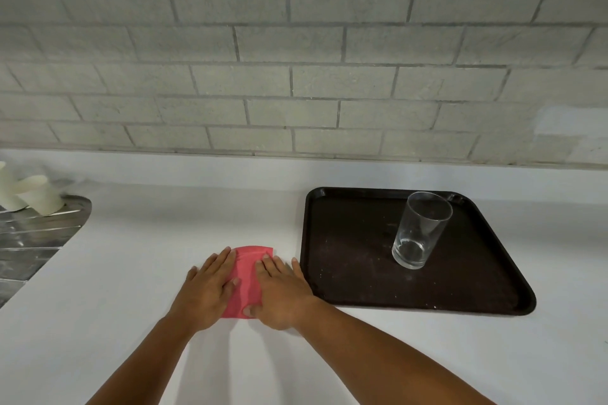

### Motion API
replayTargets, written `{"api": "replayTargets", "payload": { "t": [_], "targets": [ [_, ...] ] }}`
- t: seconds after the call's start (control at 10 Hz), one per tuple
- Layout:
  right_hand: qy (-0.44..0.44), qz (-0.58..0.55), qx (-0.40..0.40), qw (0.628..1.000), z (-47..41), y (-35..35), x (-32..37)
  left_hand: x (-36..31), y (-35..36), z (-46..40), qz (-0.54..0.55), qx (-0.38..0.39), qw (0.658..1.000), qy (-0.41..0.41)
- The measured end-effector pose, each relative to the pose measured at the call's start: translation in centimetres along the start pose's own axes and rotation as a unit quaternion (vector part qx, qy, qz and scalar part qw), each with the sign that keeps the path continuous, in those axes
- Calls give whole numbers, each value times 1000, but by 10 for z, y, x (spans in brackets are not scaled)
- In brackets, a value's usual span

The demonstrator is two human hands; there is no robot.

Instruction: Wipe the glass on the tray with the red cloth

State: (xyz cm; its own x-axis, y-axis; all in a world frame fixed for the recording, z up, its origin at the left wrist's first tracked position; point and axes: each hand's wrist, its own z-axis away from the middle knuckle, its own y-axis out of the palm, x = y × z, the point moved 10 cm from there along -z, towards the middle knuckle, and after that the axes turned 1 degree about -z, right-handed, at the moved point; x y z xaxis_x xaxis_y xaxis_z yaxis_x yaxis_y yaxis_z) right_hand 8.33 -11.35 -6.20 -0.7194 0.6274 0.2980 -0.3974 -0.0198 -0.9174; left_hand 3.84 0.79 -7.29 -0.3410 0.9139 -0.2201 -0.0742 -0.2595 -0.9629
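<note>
Upright, glass (418,233) occupies tray (345,273) (glass empty).

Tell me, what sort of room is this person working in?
Most likely a kitchen: a white counter runs along a grey tiled wall, a metal sink drainer sits at its left end, and a drinking glass stands on a dark serving tray.

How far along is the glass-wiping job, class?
Done: nothing visible yet. The clear drinking glass stands untouched on the dark brown plastic tray. In hand: left hand and right hand lie flat on the folded red cloth. Left: lift cloth, take glass, wipe it.
</note>
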Motion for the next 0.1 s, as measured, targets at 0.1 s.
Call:
{"api": "replayTargets", "payload": {
  "t": [0.1],
  "targets": [
    [-26,-34,-29,999,8,-14,3,-10,-12,-1,-21,-18,1000,0]
  ]
}}
